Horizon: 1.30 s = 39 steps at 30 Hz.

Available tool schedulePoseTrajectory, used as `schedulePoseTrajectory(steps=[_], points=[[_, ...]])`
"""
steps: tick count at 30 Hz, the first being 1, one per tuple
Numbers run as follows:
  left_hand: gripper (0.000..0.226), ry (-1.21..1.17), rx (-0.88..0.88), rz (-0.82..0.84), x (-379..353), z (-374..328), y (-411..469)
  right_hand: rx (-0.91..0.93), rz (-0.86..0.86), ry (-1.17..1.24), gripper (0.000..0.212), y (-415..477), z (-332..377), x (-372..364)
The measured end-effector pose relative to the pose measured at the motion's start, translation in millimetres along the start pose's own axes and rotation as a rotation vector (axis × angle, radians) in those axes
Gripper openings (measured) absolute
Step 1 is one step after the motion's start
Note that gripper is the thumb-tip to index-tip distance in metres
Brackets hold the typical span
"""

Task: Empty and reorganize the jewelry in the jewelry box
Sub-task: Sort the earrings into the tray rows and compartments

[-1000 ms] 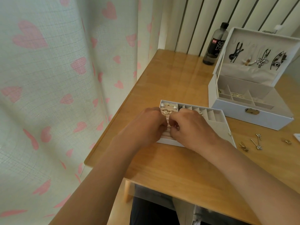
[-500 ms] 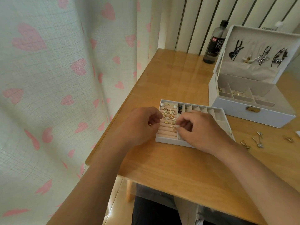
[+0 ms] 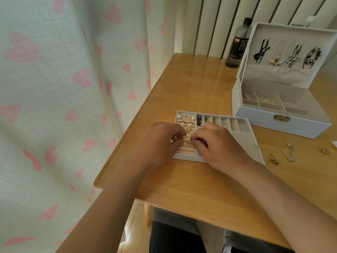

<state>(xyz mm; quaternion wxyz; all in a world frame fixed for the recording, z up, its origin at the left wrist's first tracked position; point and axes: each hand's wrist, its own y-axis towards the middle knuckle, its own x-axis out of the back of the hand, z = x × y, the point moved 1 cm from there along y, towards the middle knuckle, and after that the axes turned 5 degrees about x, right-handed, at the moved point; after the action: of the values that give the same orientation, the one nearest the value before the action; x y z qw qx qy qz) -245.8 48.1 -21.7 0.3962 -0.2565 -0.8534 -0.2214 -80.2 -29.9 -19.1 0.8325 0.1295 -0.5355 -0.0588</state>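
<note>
A white jewelry tray (image 3: 242, 136) lies on the wooden table (image 3: 191, 179) in front of me. Its left part has pink ring rolls (image 3: 186, 151) holding several gold rings and flower studs. My left hand (image 3: 160, 143) hovers over the rolls with fingers curled; whether it holds anything is hidden. My right hand (image 3: 218, 145) pinches a small gold ring (image 3: 189, 142) at the rolls. The open white jewelry box (image 3: 284, 121) stands at the back right, with hair clips (image 3: 291, 55) in its lid and a few pieces in its compartments.
A dark bottle (image 3: 237, 44) stands behind the box. Loose silver and gold earrings (image 3: 286, 154) lie on the table right of the tray. A heart-print curtain (image 3: 63, 88) hangs along the table's left edge. The table's front edge is close to my body.
My hands drew apart, uncovering the ring rolls, then closed in again. The right fingertips now hold a gold ring at the rolls. The view has shifted slightly.
</note>
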Motion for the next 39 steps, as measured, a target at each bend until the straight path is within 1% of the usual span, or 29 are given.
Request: schedulePoseTrajectory(steps=[4, 6, 9, 11, 16, 21, 26, 35, 39], points=[[0.029, -0.088, 0.03, -0.019, 6, 3, -5, 0.008, -0.002, 0.031, 0.016, 1, 0, -2], [0.026, -0.097, 0.071, -0.044, 9, 6, -6, -0.016, -0.031, 0.083, 0.017, -1, -2, 0], [0.016, -0.035, 0.095, -0.034, 10, 9, -6, -0.041, -0.042, 0.108, 0.02, -2, -3, 0], [0.014, 0.001, 0.078, -0.032, 7, 11, -7, -0.029, -0.027, 0.088, 0.022, -3, -2, -1], [0.02, 0.017, 0.005, -0.036, 3, 9, -7, 0.003, -0.043, 0.074, 0.025, -4, -2, -3], [0.022, 0.046, -0.046, -0.048, 4, 6, -7, 0.087, -0.053, 0.028, 0.027, -6, -2, -5], [0.024, 0.015, -0.009, -0.056, 5, 7, -7, 0.031, -0.049, 0.095, 0.029, -4, -3, -1], [0.022, 0.048, -0.042, -0.058, 0, 3, -6, 0.097, -0.003, 0.004, 0.031, -5, 2, -3], [0.021, 0.073, -0.02, -0.051, 3, 0, -5, 0.077, 0.026, 0.024, 0.033, -4, 3, -2]])
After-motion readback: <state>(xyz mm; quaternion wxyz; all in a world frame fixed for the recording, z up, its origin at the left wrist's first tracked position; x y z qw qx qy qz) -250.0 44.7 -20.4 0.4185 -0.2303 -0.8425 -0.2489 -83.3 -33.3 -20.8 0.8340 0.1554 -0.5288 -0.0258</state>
